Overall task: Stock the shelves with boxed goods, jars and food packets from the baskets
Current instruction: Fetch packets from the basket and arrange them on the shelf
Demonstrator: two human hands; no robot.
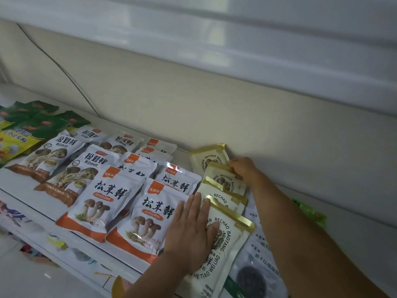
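Observation:
A column of cream packets with gold top strips lies on the white shelf (17,181), running from the back wall to the front edge. My left hand (191,229) rests flat, fingers straight, on the front cream packet (227,239). My right hand (242,168) reaches to the back of the shelf and pinches the gold top edge of the second cream packet (223,179). The rearmost cream packet (209,157) lies against the wall. Left of the column, white mushroom packets with orange bottoms (107,201) lie in overlapping rows.
Further left lie white packets with brown bottoms (49,160), green packets (40,121) and a yellow packet (12,145). A clear packet with a dark round item (255,269) lies right of the cream column. An upper shelf (257,50) overhangs. More goods show on the shelf below.

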